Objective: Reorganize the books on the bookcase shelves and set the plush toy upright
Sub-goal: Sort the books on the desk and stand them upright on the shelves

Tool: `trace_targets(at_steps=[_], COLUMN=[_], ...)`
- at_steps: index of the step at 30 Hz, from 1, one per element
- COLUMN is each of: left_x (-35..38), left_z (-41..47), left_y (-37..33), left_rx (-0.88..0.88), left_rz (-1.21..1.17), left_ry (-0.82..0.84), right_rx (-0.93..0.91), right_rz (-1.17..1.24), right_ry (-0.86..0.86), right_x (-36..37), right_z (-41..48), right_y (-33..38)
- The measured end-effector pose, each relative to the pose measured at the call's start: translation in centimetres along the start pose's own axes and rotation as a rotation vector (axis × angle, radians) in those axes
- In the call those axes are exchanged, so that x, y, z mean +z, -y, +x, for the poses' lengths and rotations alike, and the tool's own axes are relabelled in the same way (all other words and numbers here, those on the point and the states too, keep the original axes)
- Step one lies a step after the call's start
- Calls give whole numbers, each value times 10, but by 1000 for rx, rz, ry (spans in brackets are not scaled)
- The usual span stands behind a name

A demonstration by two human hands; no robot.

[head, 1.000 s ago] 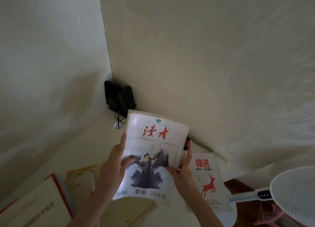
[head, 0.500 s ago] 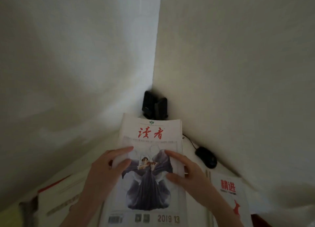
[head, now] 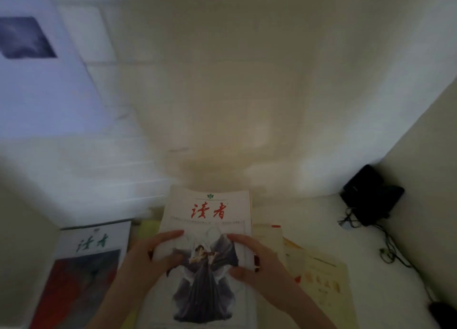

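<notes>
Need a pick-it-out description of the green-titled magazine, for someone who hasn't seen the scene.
On the white surface below the wall, the left hand and right hand grip a red-titled magazine in the middle. The green-titled magazine lies just left of it. Only it has green title characters, above a red and grey cover picture.

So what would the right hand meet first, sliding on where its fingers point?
Probably the left hand, across the white paper magazine with red title that it and the right hand grip.
</notes>
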State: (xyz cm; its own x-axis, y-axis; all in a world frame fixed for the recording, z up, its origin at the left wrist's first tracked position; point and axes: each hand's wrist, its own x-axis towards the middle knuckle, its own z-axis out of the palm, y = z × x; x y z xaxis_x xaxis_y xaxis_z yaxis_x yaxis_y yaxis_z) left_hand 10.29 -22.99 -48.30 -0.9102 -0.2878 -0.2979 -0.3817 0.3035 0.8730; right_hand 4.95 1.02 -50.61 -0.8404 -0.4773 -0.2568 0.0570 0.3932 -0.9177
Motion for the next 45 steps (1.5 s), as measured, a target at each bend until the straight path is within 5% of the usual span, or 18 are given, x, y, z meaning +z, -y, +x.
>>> trace_targets(at_steps=[19,35,45], left_x=[-142,-156,-137], left_z=[14,41,29], left_y=[128,198,200], left_rx=[-215,-380,-441], left_rz=[83,513,710], left_ry=[-279,-338,-336], right_rx=[198,210,199], right_rz=[-32,-505,-563], right_ry=[406,375,391], right_x=[201,279,282], right_z=[99,126,120], right_y=[52,69,64])
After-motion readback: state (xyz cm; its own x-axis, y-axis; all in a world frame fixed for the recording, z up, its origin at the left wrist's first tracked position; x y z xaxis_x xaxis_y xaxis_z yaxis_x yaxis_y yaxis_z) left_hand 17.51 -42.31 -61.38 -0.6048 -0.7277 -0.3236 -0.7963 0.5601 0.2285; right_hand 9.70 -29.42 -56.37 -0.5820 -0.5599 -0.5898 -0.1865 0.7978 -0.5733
